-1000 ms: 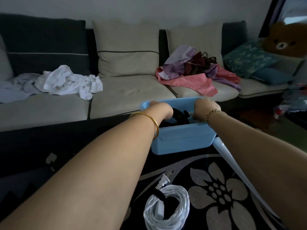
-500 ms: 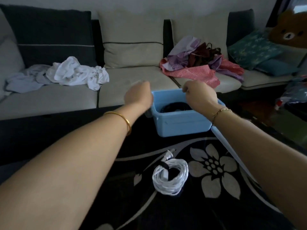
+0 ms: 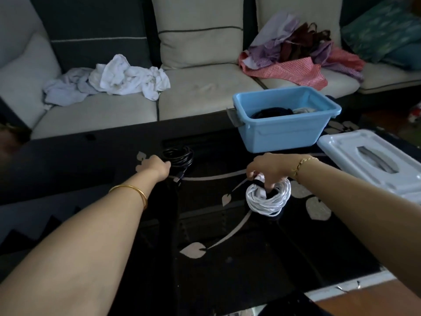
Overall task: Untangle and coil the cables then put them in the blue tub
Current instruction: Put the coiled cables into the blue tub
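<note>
A long sofa with pale seat cushions (image 3: pixel 205 94) fills the background, with crumpled white cloths and a heap of red and purple fabric lying on it. In front of it stands a glossy black counter with a pale leaf pattern (image 3: pixel 227 258). The rectangular blue plastic tub (image 3: pixel 280 135) sits at the counter's far edge, its long axis running left to right, with dark coiled cables inside. Just right of the tub lies a white plastic lid (image 3: pixel 341 147). In front of the tub, a coiled white cable (image 3: pixel 268 201) lies flat, bound by a black strap; the right hand (image 3: pixel 268 167) pinches its top with curled fingers. Left of the tub, a coiled black cable (image 3: pixel 180 156) lies flat, its plug end trailing towards the person. The left hand (image 3: pixel 155 166) touches its edge; its fingers are hidden, so any grip is unclear.
</note>
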The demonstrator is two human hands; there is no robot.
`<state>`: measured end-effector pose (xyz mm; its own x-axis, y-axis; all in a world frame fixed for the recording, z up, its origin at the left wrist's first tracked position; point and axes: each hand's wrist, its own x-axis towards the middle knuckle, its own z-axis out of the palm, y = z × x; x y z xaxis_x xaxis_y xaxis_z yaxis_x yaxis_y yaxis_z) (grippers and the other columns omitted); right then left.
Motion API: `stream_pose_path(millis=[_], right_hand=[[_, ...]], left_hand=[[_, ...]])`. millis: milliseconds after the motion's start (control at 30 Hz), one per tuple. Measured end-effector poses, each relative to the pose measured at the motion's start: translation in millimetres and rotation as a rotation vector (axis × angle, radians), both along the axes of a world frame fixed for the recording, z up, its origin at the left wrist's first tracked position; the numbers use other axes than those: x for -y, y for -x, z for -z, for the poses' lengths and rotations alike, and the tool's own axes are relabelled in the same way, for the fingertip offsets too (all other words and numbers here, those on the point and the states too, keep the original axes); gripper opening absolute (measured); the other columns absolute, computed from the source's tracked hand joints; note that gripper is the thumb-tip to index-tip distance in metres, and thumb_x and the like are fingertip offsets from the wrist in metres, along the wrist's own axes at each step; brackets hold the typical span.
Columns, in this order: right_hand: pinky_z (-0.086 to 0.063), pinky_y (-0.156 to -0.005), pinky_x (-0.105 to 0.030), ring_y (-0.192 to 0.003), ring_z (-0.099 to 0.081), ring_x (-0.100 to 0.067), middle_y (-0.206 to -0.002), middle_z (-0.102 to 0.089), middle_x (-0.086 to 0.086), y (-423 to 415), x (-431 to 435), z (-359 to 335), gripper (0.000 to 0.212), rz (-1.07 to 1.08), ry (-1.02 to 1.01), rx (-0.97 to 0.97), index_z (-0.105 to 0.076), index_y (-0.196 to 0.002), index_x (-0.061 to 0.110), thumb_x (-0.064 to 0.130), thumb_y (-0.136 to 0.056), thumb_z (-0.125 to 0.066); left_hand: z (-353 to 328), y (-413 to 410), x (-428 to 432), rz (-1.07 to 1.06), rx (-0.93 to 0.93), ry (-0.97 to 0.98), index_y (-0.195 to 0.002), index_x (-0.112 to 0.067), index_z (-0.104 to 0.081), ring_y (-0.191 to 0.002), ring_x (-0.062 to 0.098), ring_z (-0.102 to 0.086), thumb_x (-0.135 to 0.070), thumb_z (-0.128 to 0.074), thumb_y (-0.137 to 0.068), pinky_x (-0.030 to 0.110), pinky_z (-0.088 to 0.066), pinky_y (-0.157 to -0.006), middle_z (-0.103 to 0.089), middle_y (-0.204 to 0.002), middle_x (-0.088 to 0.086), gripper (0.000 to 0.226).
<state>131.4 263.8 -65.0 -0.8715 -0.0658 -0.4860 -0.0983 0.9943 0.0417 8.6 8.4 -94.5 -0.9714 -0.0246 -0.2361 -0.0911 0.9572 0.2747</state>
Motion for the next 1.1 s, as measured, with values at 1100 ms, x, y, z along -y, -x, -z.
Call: stream_pose_path(millis=[1100], right_hand=[[-0.06,-0.062,-0.039,-0.046,-0.063,-0.02,-0.061,-0.062,-0.008,4.8,-118.3,-81.1,0.023,1.05,0.767,-1.044,-0.064,-0.075,0.004,0.026,-0.078,-0.069]], left_hand=[[-136.6,11.2,-160.4,-0.015,-0.12,-1.226,-0.119,-0.002,-0.059,-0.074,0.024,-0.063,-0.021,-0.057,-0.09,0.032,-0.057,-0.052,-0.063,-0.109,0.015,0.034]])
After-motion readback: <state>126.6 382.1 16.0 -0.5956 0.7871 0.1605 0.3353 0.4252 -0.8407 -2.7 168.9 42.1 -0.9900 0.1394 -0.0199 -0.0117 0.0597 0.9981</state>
